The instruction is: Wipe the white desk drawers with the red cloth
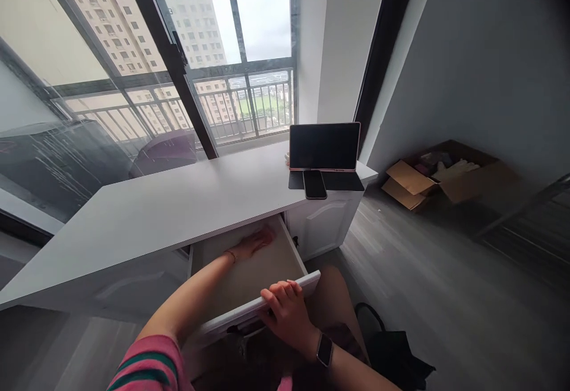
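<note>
A white drawer is pulled out of the white desk. Inside it, my left hand reaches to the back right area, low over the pale drawer bottom. Its fingers are blurred and reddish, and I cannot make out whether a small cloth or anything else is under them. My right hand is closed over the top edge of the drawer front, fingers on the inner side and palm outside. A smartwatch is on the right wrist. No objects show on the visible part of the drawer bottom.
On the white desktop a tablet stands in its folding case, with a phone lying before it. An open cardboard box with items inside sits by the wall. A black bag lies on the floor at my right.
</note>
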The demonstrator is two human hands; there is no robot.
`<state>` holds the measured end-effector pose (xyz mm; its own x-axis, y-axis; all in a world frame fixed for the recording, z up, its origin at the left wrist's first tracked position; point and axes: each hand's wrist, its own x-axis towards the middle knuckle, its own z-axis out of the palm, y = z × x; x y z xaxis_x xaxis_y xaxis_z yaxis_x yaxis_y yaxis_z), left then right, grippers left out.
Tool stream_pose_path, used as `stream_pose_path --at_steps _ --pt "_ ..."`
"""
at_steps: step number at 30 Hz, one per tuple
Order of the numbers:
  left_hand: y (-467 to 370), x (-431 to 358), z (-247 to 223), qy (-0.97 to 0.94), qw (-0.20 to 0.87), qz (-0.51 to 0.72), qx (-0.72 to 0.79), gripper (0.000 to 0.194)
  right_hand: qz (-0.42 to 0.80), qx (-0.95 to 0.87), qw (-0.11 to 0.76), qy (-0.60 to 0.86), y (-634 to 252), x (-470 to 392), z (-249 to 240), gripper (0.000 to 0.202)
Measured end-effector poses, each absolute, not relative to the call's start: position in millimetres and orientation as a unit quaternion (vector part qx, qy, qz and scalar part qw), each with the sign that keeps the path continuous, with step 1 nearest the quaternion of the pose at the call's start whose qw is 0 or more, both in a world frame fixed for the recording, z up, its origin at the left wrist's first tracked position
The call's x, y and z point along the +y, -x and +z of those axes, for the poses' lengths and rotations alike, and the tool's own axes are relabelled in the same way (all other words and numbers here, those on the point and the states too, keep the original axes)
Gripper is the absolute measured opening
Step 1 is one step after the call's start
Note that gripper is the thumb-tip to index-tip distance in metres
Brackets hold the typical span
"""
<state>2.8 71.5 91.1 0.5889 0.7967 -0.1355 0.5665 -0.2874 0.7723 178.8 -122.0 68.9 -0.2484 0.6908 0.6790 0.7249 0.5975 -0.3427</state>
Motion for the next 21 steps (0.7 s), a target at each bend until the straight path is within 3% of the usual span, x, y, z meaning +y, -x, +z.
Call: stream_pose_path --at_steps 8,11,14,17,21 --pt "22 6 94 -0.826 0.451 0.081 0.327 0.064 -0.012 -0.788 0.425 0.447 -179 -124 73 0.027" --pt "27 -5 94 -0.809 0.499 0.004 0.311 0.072 -0.016 -0.786 0.429 0.445 -178 -125 74 0.029" --pt "26 -14 95 -0.774 0.564 -0.023 0.285 0.050 -0.022 -0.785 0.432 0.443 -178 -125 75 0.029" --pt "22 -27 98 -0.746 0.591 0.058 0.302 0.027 -0.019 -0.785 0.431 0.445 -178 -125 75 0.028" --pt "23 -36 105 -0.707 0.602 0.106 0.355 0.032 -0.020 -0.784 0.436 0.443 -177 -125 73 0.028"
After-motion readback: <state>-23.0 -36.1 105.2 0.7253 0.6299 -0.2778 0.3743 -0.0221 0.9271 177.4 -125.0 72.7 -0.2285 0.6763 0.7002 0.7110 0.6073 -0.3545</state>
